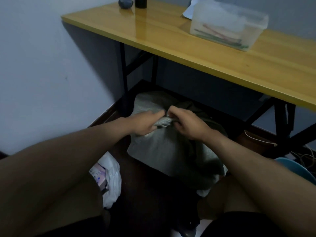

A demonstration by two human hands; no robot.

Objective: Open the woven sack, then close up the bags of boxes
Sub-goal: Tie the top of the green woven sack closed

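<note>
Woven sack (171,151): grey, lying on dark floor (150,189) beneath yellow tabletop (213,55), partly under its front edge, between black table legs. Gathered neck (162,121) bunched at top, facing viewer.

Left hand (145,124): fingers curled round left side of gathered neck, gripping it. Right hand (186,124): fingers bent and pinching neck from right, just beside left hand; knuckles of both nearly touching. Whether a tie or cord sits at neck: cannot tell, too dim and blurred.

Dark green fabric (196,112) draped behind and along right side of sack.

White plastic bag (112,178): on floor to left of sack, near left forearm, mouth loose. Pale pink box (99,175) showing inside it, print unreadable.

On tabletop: translucent plastic container (229,24) holding red and green sticks; white paper (188,11) behind it; black cylinder (140,2) and grey rounded object (125,3) at far left corner.

Blue rounded item (297,168) at right edge on floor, with cables (304,156) near it. Bare knees and dark shorts (239,224) at lower edge.
</note>
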